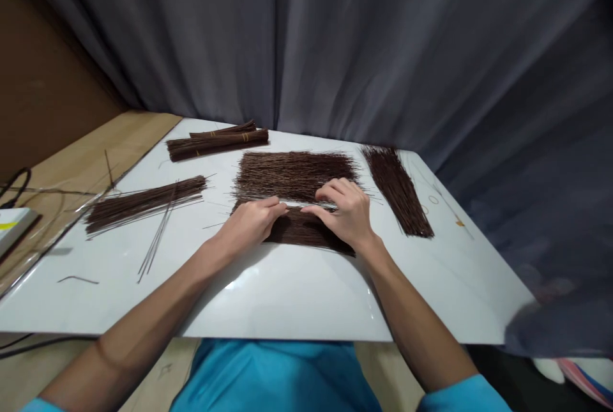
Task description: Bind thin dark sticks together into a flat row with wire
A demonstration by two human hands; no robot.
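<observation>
My left hand [251,223] is at the left part of the near pile of thin dark brown sticks [309,228]. Its thumb and fingers are pressed together, and what is between them is too small to make out. Over the right part of that pile is my right hand [348,213], its fingers bent and the thumb held apart from them. A wider spread of brown sticks [287,172] lies just beyond both hands, with a narrow strip of white table between it and the near pile. The right fingertips hover at its near edge.
Tied stick bundles [218,144] lie at the back left. A loose bundle [143,204] and several single sticks [158,233] are at left. Another bundle [397,191] lies right, beside rubber bands [433,200]. A dark curtain [306,48] hangs behind the white table [306,297].
</observation>
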